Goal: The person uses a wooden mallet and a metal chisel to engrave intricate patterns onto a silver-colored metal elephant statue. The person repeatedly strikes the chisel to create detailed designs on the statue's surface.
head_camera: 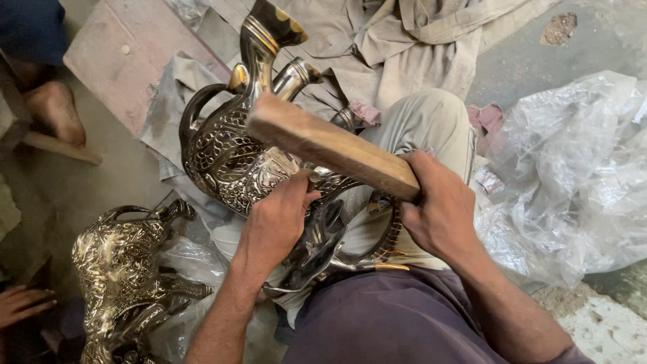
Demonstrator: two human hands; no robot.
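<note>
We see the right hand closed around a wooden block, which it holds slanted above the metal jug. The left hand pinches a small tool against the jug's engraved side, just under the block. The jug lies on the lap. Left of the left hand lies a second jug; right of the right hand, crumpled plastic sheet.

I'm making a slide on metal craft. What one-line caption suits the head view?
Right hand grips a wooden block above an engraved metal vessel that the left hand touches.
</note>
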